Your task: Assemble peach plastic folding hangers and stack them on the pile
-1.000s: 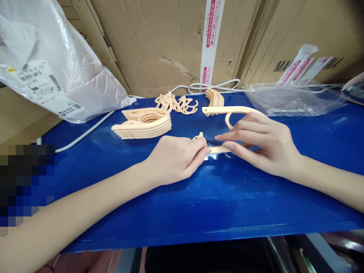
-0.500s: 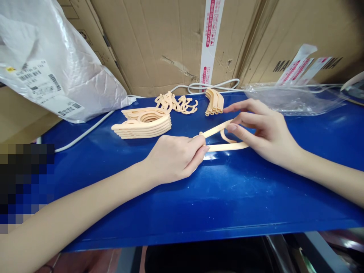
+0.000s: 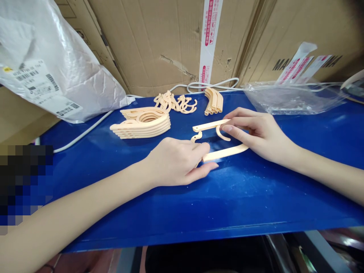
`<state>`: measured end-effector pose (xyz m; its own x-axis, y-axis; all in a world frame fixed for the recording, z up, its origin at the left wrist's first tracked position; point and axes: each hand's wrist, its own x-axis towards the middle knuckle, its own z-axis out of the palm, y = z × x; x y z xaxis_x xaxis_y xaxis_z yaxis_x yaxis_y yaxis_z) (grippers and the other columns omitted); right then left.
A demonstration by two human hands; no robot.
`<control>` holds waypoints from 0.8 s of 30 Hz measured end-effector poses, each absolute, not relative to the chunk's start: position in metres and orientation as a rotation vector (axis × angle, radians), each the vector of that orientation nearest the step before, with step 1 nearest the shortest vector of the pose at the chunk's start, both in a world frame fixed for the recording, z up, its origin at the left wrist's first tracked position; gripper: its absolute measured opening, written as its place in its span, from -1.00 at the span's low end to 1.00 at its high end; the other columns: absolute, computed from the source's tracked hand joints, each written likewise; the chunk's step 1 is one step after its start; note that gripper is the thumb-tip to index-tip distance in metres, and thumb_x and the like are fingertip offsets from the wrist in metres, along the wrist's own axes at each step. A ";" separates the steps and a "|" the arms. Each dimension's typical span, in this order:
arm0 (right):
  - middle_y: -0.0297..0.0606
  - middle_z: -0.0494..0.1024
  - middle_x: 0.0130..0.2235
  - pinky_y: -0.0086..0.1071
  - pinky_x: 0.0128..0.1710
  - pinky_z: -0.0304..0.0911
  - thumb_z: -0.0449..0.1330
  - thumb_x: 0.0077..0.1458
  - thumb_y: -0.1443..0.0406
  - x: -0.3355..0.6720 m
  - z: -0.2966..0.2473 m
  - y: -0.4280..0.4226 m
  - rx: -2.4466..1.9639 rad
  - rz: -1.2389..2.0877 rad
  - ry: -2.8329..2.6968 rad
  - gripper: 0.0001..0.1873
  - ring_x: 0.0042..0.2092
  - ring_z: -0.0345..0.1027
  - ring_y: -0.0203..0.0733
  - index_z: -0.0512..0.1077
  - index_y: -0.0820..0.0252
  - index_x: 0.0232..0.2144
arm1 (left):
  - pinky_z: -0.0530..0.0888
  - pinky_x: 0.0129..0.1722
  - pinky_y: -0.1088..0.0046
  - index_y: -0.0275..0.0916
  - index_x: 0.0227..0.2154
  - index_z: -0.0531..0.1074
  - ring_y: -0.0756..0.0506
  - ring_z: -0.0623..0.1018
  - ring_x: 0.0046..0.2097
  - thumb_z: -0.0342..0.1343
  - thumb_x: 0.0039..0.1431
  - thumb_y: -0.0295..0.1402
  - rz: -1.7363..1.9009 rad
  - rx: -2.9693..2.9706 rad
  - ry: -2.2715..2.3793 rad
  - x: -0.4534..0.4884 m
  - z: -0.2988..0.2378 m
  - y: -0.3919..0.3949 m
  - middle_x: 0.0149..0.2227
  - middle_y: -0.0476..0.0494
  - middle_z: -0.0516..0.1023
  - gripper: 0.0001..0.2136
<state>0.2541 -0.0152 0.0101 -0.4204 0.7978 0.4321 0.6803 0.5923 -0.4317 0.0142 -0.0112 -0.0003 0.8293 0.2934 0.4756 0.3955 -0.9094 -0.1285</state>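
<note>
Cream plastic hanger parts lie between my hands. My right hand (image 3: 253, 127) is closed with thumb and fingertips on the upper hanger arm (image 3: 209, 125) and a curved hook (image 3: 222, 134). A lower hanger arm (image 3: 226, 152) runs from under that hand to my left hand (image 3: 182, 161). My left thumb is stretched away from the index finger, which touches the lower arm's end. A small curved hook piece (image 3: 196, 136) with a holed end pokes out behind my left fingers, which seem to hold it; its other part is hidden.
A stack of cream hanger arms (image 3: 142, 129), a pile of hooks (image 3: 170, 102) and a bundle of short curved pieces (image 3: 214, 101) stand behind. A white mailing bag (image 3: 85, 72), a white cable (image 3: 85, 132), a clear plastic bag (image 3: 295, 100) and cardboard boxes (image 3: 153, 41) surround the blue table (image 3: 227, 208).
The left ends of the two hanger arms have spread apart. My left thumb has opened away from the index finger, and my right hand has shifted slightly left and down.
</note>
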 end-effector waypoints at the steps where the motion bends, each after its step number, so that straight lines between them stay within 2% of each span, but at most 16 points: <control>1: -0.19 0.52 -0.18 -0.26 -0.31 0.28 0.07 0.26 0.13 0.254 0.009 -0.015 -1.173 0.274 -2.217 -0.69 -0.28 0.39 -0.17 0.56 0.12 -0.31 | 0.17 -0.59 0.49 -0.24 -0.46 0.32 0.04 0.38 -0.57 -0.05 0.33 -0.16 -0.662 -2.790 -0.481 0.014 0.000 -0.012 -0.58 0.06 0.42 -0.69; 4: -0.19 0.51 -0.19 -0.29 -0.37 0.26 0.09 0.24 0.13 0.253 0.004 -0.014 -1.192 0.315 -2.215 -0.71 -0.33 0.38 -0.21 0.56 0.13 -0.26 | 0.21 -0.56 0.47 -0.23 -0.44 0.32 0.02 0.43 -0.49 -0.02 0.31 -0.20 -0.652 -2.758 -0.360 0.014 0.001 -0.013 -0.52 0.04 0.46 -0.75; 6: -0.18 0.51 -0.19 -0.29 -0.38 0.25 0.10 0.23 0.14 0.252 0.002 -0.014 -1.203 0.321 -2.209 -0.72 -0.34 0.37 -0.22 0.56 0.13 -0.23 | 0.25 -0.53 0.47 -0.23 -0.42 0.33 0.00 0.44 -0.43 -0.04 0.30 -0.31 -0.646 -2.737 -0.293 0.014 0.002 -0.012 -0.48 0.02 0.48 -0.81; 10: -0.20 0.50 -0.21 -0.27 -0.36 0.26 0.12 0.22 0.16 0.252 0.001 -0.014 -1.214 0.318 -2.210 -0.73 -0.34 0.38 -0.21 0.57 0.11 -0.19 | 0.39 -0.33 0.46 -0.26 -0.41 0.35 -0.06 0.44 -0.31 -0.08 0.27 -0.48 -0.610 -2.736 -0.258 0.016 0.005 -0.010 -0.38 -0.05 0.51 -0.84; 14: -0.21 0.50 -0.22 -0.29 -0.38 0.25 0.11 0.22 0.17 0.252 0.000 -0.014 -1.212 0.316 -2.224 -0.72 -0.37 0.36 -0.24 0.57 0.10 -0.17 | 0.44 -0.15 0.35 -0.28 -0.35 0.37 -0.12 0.46 -0.18 -0.07 0.32 -0.38 -0.626 -2.750 -0.393 0.018 0.007 -0.009 -0.24 -0.16 0.53 -0.83; 18: -0.21 0.48 -0.22 -0.30 -0.40 0.23 0.12 0.21 0.18 0.252 0.001 -0.015 -1.236 0.331 -2.237 -0.73 -0.39 0.35 -0.26 0.57 0.12 -0.16 | 0.44 -0.09 0.27 -0.30 -0.29 0.38 -0.18 0.46 -0.07 -0.01 0.30 -0.33 -0.601 -2.810 -0.531 0.018 0.006 -0.008 -0.16 -0.23 0.52 -0.85; 24: -0.22 0.50 -0.23 -0.30 -0.40 0.22 0.11 0.22 0.19 0.251 0.002 -0.015 -1.250 0.343 -2.247 -0.73 -0.36 0.36 -0.23 0.57 0.11 -0.16 | 0.42 -0.05 0.20 -0.32 -0.24 0.39 -0.24 0.44 0.01 -0.08 0.35 -0.12 -0.607 -2.843 -0.551 0.018 0.004 -0.005 -0.09 -0.31 0.50 -0.67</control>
